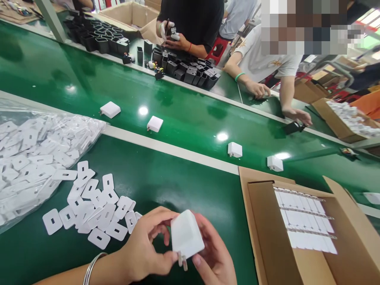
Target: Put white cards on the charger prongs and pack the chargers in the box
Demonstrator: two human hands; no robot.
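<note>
A white charger block (187, 234) with metal prongs at its lower end is held between both my hands, low in the middle of the head view. My left hand (148, 243), with silver bangles at the wrist, grips its left side, thumb by the prongs. Fingers of my right hand (215, 251) wrap its right side and back, the thumb near the lower corner. Left of my hands, loose white plates (106, 217) with rectangular slots lie scattered on the green table (166, 178). Beside them is a clear plastic bag (32, 154) full of similar plates.
At the right stands an open cardboard box (268, 221) with rows of white pieces. Several white chargers (235, 149) lie on the green belt (190, 118). Beyond it, two people handle black parts beside black casings (190, 71); another carton (335, 118) holds white parts.
</note>
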